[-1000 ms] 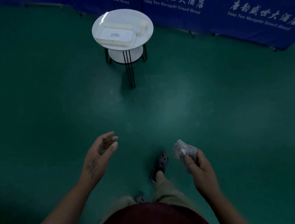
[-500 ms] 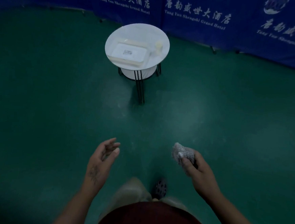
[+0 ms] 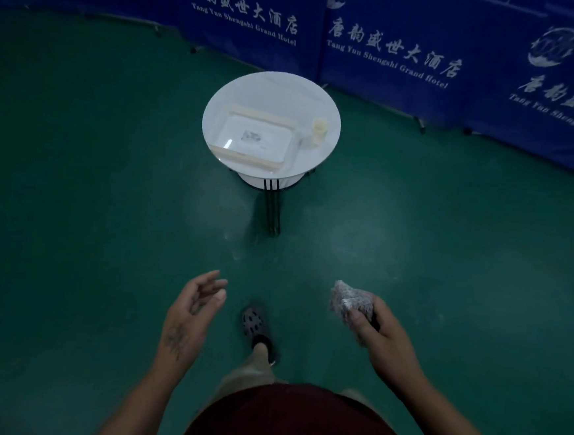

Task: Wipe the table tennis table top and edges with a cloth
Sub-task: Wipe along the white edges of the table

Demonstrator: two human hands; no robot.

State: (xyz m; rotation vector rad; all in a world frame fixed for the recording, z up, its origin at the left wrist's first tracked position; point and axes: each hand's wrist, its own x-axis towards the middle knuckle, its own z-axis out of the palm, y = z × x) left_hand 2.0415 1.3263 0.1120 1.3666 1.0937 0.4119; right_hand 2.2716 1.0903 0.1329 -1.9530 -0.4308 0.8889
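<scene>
Green floor (image 3: 108, 203) and blue banners (image 3: 395, 47) fill my view, no table tennis table in sight, so I judge wiping not yet under way: right hand (image 3: 385, 341) fingers clamped on the bunched cloth (image 3: 349, 299), left hand (image 3: 188, 319) empty, fingers loosely apart.

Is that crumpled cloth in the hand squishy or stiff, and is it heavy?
Probably squishy and floppy: the cloth is bunched into a lumpy wad in the right hand, which a stiff thing would not allow. Likely light too, since that one hand carries it alone while the left hand is open, holding nothing.
</scene>
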